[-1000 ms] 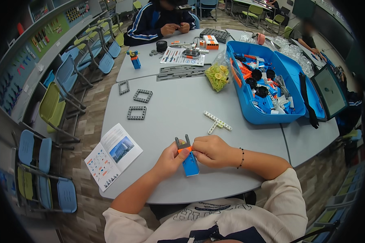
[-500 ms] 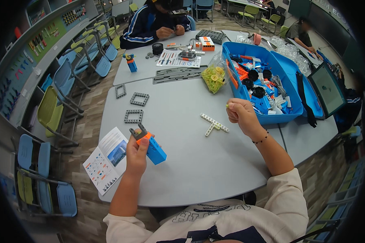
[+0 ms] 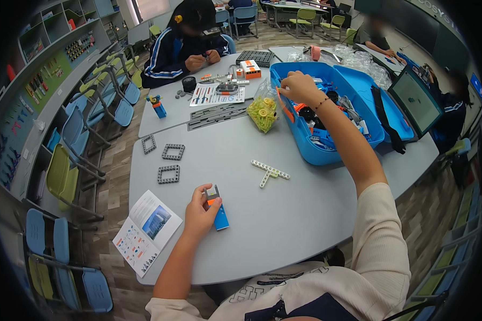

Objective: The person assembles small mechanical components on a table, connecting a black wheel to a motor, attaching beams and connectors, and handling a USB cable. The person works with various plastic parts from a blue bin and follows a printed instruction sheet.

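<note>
My left hand [image 3: 200, 214] grips a blue, orange and grey building-block part [image 3: 217, 208] that rests on the grey table [image 3: 316, 214], right of an open instruction booklet [image 3: 147, 231]. My right hand [image 3: 299, 86] reaches over the near rim of a blue parts bin [image 3: 326, 152] full of pieces; its fingers are curled, and whether they hold anything cannot be seen. Between my arms a white cross-shaped beam piece [image 3: 269, 171] lies on the table. A clear bag of yellow-green parts [image 3: 263, 111] leans against the bin's left side.
Three grey square frames [image 3: 168, 174] lie at the left, long grey beams [image 3: 219, 115] beyond them. A person in a dark jacket [image 3: 185, 51] works across the table by a sheet, small parts and a blue model [image 3: 157, 106]. A tablet [image 3: 415, 101] stands at right; chairs line the left.
My right hand has left the block part and reached far forward into the blue bin. My left hand has carried the block part left, then set it down nearer the middle.
</note>
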Demonstrator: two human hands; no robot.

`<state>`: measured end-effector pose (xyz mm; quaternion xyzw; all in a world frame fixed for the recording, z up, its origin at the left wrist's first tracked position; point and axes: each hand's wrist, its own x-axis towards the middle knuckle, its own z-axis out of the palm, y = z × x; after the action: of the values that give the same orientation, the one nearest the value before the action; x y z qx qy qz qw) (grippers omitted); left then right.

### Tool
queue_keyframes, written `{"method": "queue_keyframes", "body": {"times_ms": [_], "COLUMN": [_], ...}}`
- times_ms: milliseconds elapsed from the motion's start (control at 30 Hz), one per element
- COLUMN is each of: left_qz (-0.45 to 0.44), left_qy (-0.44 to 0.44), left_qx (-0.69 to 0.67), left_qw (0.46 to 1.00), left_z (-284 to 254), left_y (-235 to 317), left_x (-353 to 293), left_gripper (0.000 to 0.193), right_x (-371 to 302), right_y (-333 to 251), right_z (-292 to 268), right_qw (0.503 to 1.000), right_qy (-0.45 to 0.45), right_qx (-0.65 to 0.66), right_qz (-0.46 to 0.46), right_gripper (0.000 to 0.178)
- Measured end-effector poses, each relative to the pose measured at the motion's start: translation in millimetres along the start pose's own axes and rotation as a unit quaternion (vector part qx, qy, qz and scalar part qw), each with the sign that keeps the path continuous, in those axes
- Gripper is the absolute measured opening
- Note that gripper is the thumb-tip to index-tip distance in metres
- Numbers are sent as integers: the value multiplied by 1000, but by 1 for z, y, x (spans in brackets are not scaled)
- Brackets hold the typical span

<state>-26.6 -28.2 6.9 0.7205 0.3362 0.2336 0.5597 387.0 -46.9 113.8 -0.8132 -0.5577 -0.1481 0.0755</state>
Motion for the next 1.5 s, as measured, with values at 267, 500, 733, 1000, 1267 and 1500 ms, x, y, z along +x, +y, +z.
{"method": "queue_keyframes", "body": {"times_ms": [267, 500, 733, 1000, 1267, 1500], "left_qz": [133, 188, 259, 315, 262, 203], "left_qy": [89, 135, 115, 28, -158, -147], "left_qx": [263, 223, 264, 282, 162, 79], "left_qw": [951, 947, 922, 906, 938, 965], "left_z": [-6, -5, 4, 34, 34, 28], "left_y": [-8, -4, 14, 27, 27, 39], "left_x": [7, 4, -9, -31, -39, -46], "left_gripper": [47, 40, 30, 23, 22, 25], "right_x": [-8, -113, -176, -213, -224, -219], "right_y": [-6, -73, -110, -154, -163, -155], "right_z": [-6, -19, 22, -2, -13, -21], "right_qw": [992, 955, 977, 890, 796, 822], "right_qy": [43, 58, -97, -17, -237, -158], "right_qx": [117, 195, 170, 426, 543, 531], "right_qz": [-18, -216, -87, -161, -121, -137], "right_gripper": [22, 20, 22, 26, 24, 37]}}
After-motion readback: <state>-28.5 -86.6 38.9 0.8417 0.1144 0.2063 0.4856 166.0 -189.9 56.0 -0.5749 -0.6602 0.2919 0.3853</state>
